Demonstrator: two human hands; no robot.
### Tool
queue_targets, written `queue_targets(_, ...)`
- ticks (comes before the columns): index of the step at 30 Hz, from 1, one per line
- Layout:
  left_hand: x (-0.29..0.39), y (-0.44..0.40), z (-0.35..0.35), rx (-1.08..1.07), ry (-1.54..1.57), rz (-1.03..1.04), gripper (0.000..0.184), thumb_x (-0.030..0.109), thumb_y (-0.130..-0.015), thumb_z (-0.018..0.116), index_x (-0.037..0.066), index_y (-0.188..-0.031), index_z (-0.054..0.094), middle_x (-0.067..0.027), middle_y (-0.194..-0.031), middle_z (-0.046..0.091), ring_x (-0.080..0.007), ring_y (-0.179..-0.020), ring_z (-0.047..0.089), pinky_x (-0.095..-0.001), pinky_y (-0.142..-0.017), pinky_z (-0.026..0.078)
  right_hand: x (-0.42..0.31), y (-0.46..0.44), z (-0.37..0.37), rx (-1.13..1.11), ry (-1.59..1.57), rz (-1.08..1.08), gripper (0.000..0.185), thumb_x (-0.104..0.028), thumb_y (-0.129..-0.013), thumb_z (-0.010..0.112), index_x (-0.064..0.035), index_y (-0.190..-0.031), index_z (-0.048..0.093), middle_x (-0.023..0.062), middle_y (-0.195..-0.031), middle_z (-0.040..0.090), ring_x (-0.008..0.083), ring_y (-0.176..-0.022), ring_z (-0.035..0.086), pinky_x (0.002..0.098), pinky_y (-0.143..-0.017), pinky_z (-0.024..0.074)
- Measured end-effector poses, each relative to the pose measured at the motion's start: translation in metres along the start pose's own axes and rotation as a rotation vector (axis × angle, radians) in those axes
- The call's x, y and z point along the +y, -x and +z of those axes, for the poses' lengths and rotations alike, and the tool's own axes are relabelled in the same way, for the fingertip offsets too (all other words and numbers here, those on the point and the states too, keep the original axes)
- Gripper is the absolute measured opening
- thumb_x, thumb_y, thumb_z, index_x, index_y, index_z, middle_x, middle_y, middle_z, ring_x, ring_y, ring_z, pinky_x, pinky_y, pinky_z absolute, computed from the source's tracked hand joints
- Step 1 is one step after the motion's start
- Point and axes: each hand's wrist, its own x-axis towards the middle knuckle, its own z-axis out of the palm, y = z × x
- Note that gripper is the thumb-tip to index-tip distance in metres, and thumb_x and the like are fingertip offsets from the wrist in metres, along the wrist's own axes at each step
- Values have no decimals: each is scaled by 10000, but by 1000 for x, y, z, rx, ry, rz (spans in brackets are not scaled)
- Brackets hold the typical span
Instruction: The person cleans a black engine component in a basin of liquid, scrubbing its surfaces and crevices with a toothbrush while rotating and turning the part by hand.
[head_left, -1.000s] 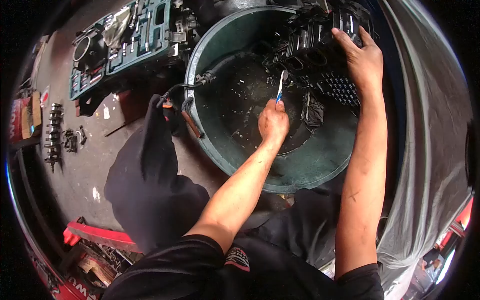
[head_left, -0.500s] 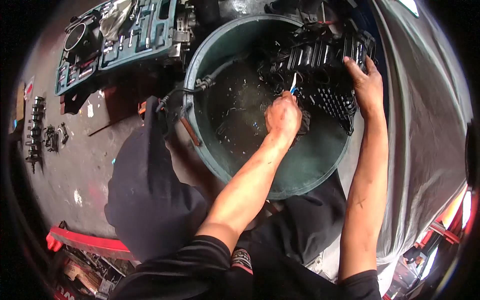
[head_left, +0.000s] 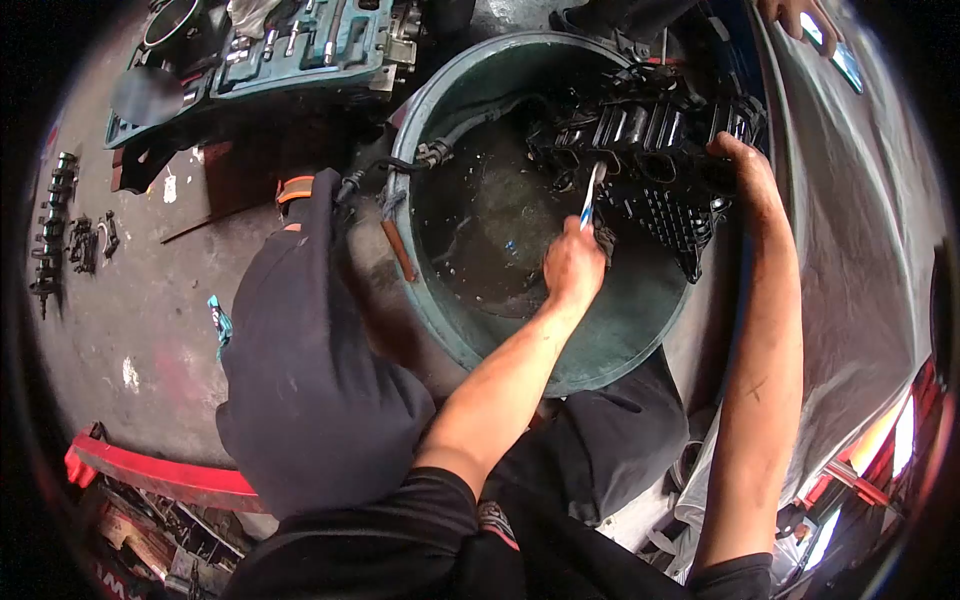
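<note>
My left hand (head_left: 575, 265) is closed round a slim white-and-blue brush-like tool (head_left: 588, 205), its tip right at an oval opening in the black, ribbed engine part (head_left: 630, 128); whether it touches, I can't tell! My right hand (head_left: 752, 172), well apart from the left, grips that part's right end, thumb showing, fingers hidden. The part sits over the far right of the round green tub (head_left: 408, 200). I'd call this step brushing round the openings; the next move calls for a steady right-hand hold and short, careful strokes.
</note>
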Motion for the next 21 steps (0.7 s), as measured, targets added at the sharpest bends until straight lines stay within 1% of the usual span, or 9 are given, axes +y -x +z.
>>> queue_targets(3,-45,-15,15,34,-52,-227,207,232,-947,572,34,-1007,581,-265,-927,680,-467,-924,658,-570,-799,505,11,-13,1,102,42,-65,537,-407,-766,702,68,-1016,698,146,-986,698,220,-919,640,321,-850,466)
queue_targets(6,-80,-87,4,418,158,-333,244,141,-941,512,-74,-1032,581,-297,-956,671,-487,-929,646,-541,-787,503,11,-9,3,154,83,-103,660,-456,-750,715,113,-1079,659,176,-1043,700,245,-981,647,321,-903,449)
queue_targets(7,-75,-105,-10,467,218,-501,264,125,-944,493,-101,-1014,610,-302,-991,679,-483,-952,654,-512,-807,521,14,-11,2,159,95,-114,678,-463,-750,716,118,-1094,652,180,-1056,700,251,-997,648,322,-916,445)
queue_targets(8,-94,-128,-5,461,541,-807,276,120,-933,513,-120,-1000,632,-309,-1023,680,-468,-962,668,-478,-826,536,13,-11,2,136,94,-96,721,-482,-750,717,132,-1119,639,201,-1088,698,274,-1032,646,330,-935,439)
queue_targets(11,-86,-109,2,123,173,-605,267,124,-916,550,-102,-1015,650,-294,-1001,688,-445,-961,677,-477,-852,534,17,-16,1,211,185,-131,724,-488,-757,709,127,-1134,634,206,-1083,699,278,-1031,647,336,-931,441)
queue_targets(12,-70,-88,-5,178,-11,-324,273,119,-897,575,-53,-1094,652,-260,-977,701,-428,-964,681,-498,-850,524,14,-8,6,273,172,-133,717,-489,-763,700,116,-1143,641,212,-1089,699,270,-1037,652,333,-933,443)
queue_targets(13,-60,-75,-2,246,56,-225,276,126,-905,574,28,-1150,655,-240,-963,704,-423,-975,677,-515,-848,513,10,-7,6,264,164,-129,711,-489,-763,699,111,-1141,646,210,-1086,701,266,-1036,655,333,-933,446)
queue_targets(15,-33,-59,-4,282,121,-133,278,137,-921,562,72,-1177,649,-233,-983,703,-433,-980,669,-520,-835,511,8,-1,5,228,168,-99,697,-487,-764,696,101,-1136,656,207,-1081,704,258,-1034,661,332,-934,452)
queue_targets(21,-24,-98,-23,26,-165,75,264,165,-903,567,88,-1128,682,-207,-1055,702,-414,-1014,663,-498,-894,527,15,-11,-4,230,246,-128,711,-523,-753,684,87,-1117,672,197,-1038,717,253,-1002,677,321,-911,467)
